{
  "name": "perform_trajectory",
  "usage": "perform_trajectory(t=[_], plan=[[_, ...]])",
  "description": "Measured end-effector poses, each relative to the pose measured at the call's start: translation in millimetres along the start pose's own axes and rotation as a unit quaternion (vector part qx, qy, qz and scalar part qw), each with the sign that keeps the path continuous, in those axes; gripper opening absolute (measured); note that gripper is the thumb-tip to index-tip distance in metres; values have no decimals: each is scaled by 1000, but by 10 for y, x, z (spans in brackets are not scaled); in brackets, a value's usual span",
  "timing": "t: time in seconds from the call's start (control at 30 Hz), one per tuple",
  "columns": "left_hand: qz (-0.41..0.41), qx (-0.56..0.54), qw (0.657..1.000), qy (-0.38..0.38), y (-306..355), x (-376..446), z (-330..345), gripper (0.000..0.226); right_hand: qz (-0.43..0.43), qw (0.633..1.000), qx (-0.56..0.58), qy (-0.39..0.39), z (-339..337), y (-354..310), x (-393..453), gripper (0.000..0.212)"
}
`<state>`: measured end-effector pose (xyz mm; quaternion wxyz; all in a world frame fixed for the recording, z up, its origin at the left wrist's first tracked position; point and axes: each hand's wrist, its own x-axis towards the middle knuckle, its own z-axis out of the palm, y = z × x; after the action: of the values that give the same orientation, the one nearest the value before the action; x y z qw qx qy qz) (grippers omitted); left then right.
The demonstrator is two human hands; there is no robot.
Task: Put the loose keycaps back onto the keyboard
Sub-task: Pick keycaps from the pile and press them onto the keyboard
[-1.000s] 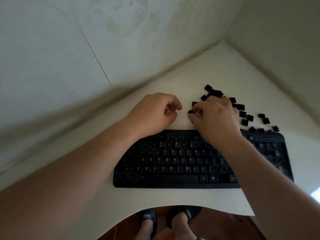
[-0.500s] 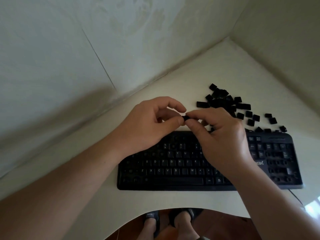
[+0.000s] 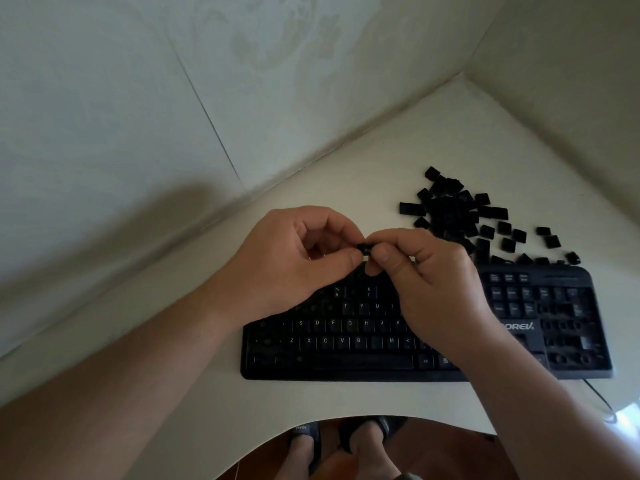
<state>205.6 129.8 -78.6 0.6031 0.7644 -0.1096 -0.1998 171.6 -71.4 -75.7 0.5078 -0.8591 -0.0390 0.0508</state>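
Keycap (image 3: 364, 248), black and small, pinched between the fingertips of both hands above the keyboard's top edge, near centre frame. Nearest, at 6 o'clock: sandalled feet (image 3: 346, 441) under the desk's curved cut-out. Then the black keyboard (image 3: 346, 365) on the white desk (image 3: 173, 393), many letter keys seated, several dark sockets apparently bare on the numpad side at 3 o'clock. Above it, left hand (image 3: 298, 258) with thumb and forefinger closed on the cap's left side; right hand (image 3: 426, 282) with thumb and forefinger clamped on its right side, other fingers curled. Farther, at 1 to 2 o'clock, pile of loose keycaps (image 3: 450, 213) scattered behind the keyboard. Likely light, rigid, smooth plastic, easily dropped; best gripped by opposite side walls, legend up, then pressed straight down onto its socket.
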Motion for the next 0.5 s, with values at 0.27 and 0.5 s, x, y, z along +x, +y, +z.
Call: perform_trajectory(t=[0.27, 0.5], plan=[[-37, -29, 999, 10, 5, -6, -52, 20, -24, 998, -5, 51, 12, 26, -34, 23], [-58, -74, 995, -35, 52, 2, -36, 19, -124, 991, -29, 45, 4, 5, -21, 24]])
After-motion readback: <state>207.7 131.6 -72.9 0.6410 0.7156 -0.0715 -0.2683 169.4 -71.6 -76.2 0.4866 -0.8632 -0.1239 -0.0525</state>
